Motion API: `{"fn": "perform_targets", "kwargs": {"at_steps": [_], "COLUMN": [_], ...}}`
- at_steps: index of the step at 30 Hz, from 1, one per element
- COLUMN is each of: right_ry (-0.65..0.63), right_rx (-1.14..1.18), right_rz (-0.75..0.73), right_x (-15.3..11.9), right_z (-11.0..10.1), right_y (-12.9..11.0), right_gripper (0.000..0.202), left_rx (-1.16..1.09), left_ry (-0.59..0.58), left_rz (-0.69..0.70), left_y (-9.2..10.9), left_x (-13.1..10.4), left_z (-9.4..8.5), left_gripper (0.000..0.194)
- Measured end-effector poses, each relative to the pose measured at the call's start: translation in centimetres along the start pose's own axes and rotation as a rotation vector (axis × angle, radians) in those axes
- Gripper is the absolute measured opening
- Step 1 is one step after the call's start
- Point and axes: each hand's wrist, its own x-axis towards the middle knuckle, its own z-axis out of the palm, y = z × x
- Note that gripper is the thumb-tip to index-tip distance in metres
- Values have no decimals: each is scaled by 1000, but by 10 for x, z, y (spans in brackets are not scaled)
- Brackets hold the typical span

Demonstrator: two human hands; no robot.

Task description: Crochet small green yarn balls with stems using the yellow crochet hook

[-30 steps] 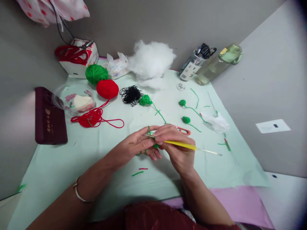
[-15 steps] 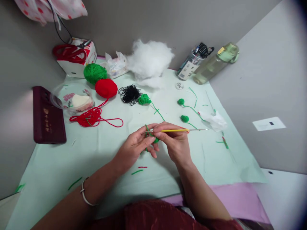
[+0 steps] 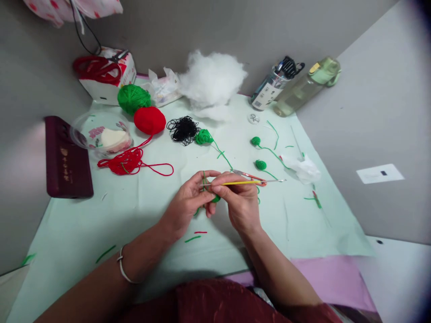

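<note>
Left hand (image 3: 186,201): fingers pinching a small green piece (image 3: 216,198), green strand (image 3: 204,176) running over the index finger. Right hand (image 3: 241,202): fingers closed on a yellow-handled hook (image 3: 240,182), its tip at the left fingers. Beyond the right fingers, two green balls (image 3: 260,165) look fully formed (tails trailing); the held piece seems only part-worked. Fingertips hide its stitches and most of its outline; whether the tip has caught yarn, cannot tell.
</note>
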Motion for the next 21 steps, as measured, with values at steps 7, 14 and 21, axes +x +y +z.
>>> {"fn": "perform_targets", "kwargs": {"at_steps": [7, 14, 21], "right_ry": [219, 283, 359], "right_rx": [-78, -88, -72], "right_rz": [-16, -36, -18], "right_x": [1, 1, 3], "right_z": [-2, 3, 2], "right_y": [-2, 1, 0], "right_gripper": [11, 10, 12], "left_rx": [174, 170, 653], "left_ry": [225, 372, 297], "left_rz": [144, 295, 625], "left_y": [10, 7, -11], "left_x": [-7, -8, -12], "left_z": [7, 13, -1], "left_gripper": [53, 55, 15]}}
